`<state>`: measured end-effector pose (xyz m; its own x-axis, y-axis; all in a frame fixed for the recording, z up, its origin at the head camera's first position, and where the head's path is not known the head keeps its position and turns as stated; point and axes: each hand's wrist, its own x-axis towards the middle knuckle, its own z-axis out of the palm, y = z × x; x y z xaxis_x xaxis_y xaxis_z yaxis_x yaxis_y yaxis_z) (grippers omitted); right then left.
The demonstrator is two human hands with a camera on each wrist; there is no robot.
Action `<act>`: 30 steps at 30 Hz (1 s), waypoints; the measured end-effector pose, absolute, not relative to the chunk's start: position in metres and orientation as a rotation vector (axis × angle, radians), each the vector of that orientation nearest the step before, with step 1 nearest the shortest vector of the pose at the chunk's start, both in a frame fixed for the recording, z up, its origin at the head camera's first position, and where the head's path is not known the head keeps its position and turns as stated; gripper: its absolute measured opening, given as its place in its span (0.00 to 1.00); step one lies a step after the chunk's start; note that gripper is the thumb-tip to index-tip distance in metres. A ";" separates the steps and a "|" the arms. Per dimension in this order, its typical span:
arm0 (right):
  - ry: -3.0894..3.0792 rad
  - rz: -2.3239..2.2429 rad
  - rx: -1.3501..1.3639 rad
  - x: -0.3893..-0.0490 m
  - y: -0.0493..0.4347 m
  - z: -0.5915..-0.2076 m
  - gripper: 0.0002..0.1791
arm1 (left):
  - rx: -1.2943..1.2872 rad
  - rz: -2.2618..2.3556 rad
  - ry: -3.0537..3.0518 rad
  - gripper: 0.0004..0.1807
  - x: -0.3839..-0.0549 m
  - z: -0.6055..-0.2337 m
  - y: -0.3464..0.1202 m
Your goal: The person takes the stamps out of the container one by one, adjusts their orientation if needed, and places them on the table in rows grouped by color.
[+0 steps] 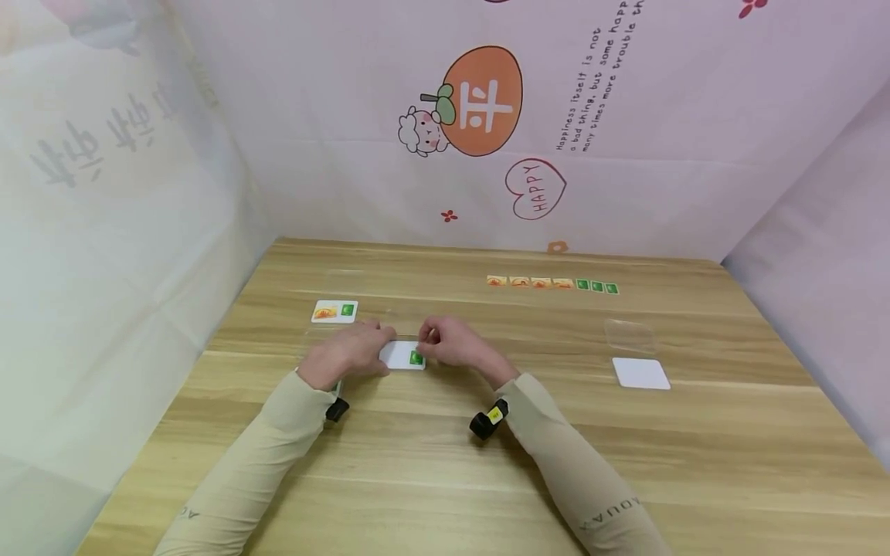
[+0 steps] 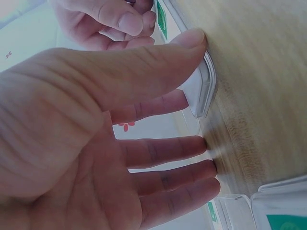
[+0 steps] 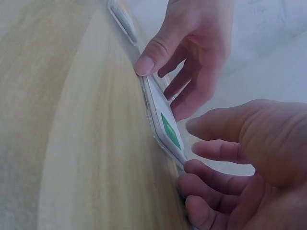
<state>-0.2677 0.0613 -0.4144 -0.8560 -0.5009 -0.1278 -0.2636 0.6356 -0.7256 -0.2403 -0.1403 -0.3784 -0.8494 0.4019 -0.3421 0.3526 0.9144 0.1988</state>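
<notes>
White card (image 1: pixel 396 355) with one green sticker (image 1: pixel 416 357), on the table (image 1: pixel 417 463): we see the left hand (image 1: pixel 351 351) pinching its left end, the right hand (image 1: pixel 455 342) loosely bent at its right edge, nothing visibly held. We judge one two-sticker card (image 1: pixel 334 316) done, this one half done, one blank card (image 1: pixel 641 374) outstanding.

Makeshift booth (image 1: pixel 334 201); printed cloth sheets (image 1: pixel 327 93) on three sides; wood-grain table (image 1: pixel 417 479) between.
</notes>
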 end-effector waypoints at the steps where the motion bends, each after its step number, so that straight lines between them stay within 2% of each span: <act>1: 2.538 -1.043 -0.613 -0.268 0.061 -0.414 0.06 | 0.556 0.178 2.693 0.31 -0.241 -0.378 -0.140; 11: 2.554 -0.859 -0.644 -0.263 0.057 -0.410 0.13 | 0.591 0.159 2.707 0.29 -0.242 -0.379 -0.141; 30: 2.598 -0.765 -0.602 -0.261 0.053 -0.410 0.12 | 0.570 0.167 2.701 0.29 -0.241 -0.379 -0.142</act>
<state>-0.2606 0.0526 -0.4104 -0.8424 -0.4919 -0.2201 -0.2941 0.7619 -0.5770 -0.2408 -0.1421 -0.3789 -0.8480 0.4108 -0.3348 0.3665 0.9109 0.1895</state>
